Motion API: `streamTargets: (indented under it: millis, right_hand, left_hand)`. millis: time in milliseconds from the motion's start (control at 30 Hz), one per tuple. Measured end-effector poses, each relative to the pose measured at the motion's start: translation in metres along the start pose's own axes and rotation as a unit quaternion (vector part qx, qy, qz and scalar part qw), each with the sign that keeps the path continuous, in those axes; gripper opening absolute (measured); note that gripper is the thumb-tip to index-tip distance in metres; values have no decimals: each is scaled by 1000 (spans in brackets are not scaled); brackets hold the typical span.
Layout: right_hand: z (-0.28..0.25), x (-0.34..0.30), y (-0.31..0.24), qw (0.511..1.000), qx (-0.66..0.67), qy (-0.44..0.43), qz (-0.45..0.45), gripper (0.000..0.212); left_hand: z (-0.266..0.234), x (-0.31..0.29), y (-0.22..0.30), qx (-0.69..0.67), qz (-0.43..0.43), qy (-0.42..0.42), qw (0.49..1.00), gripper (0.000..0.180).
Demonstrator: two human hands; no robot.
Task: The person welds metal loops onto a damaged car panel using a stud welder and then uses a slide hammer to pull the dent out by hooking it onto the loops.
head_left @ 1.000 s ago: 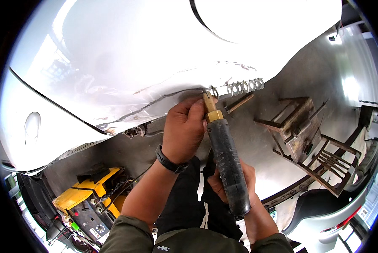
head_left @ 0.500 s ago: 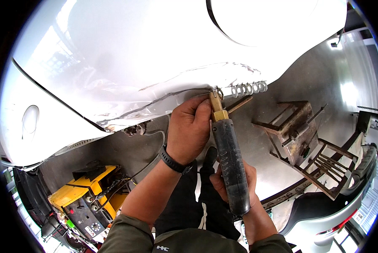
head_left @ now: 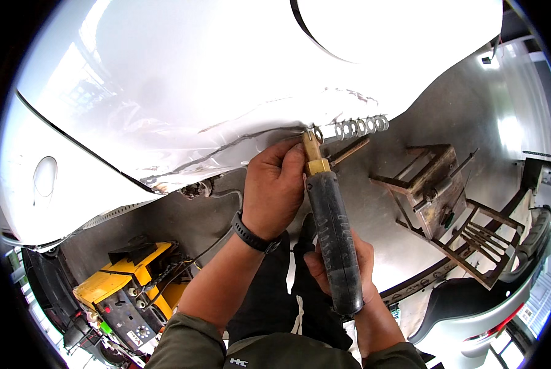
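A black-handled spot welding gun [head_left: 335, 240] with a brass front end [head_left: 313, 152] points up at the white car body panel [head_left: 183, 80]. My right hand [head_left: 363, 261] is closed around its handle, partly hidden behind it. My left hand [head_left: 274, 187], with a black wristband, is closed with thumb and forefinger pinched against the brass end; its other fingers are hidden. The brass tip meets the panel's lower edge beside a single metal ring [head_left: 318, 133]. To its right, several ring washers [head_left: 360, 127] stand in a row along that edge. A dark crease and scratches mark the panel there.
A yellow machine [head_left: 127, 277] with cables stands at the lower left. On the right are a rusty metal stand [head_left: 432, 190] and a slatted metal frame [head_left: 481, 243]. A detached silver bumper [head_left: 472, 317] lies at the lower right. A wooden handle [head_left: 351, 149] shows behind the gun.
The view has shifted slightly. Both hands keep their hold on the gun, and its tip stays at the same spot on the panel edge.
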State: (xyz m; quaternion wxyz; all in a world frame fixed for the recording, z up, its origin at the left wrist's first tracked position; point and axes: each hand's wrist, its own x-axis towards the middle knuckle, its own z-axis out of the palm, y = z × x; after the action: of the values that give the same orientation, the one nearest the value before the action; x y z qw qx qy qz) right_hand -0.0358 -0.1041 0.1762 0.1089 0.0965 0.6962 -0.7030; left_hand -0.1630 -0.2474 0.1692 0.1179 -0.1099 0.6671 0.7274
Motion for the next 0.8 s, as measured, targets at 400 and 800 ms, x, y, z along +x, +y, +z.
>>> streamTargets:
  millis: [400, 800]
  right_hand:
    - [12, -5, -6, 999, 15, 38, 5, 41]
    - [-21, -62, 34, 984, 138, -54, 97, 38]
  left_hand:
    - [-27, -38, -41, 44, -15, -30, 998, 25]
    - [-41, -37, -38, -399, -175, -85, 896, 26]
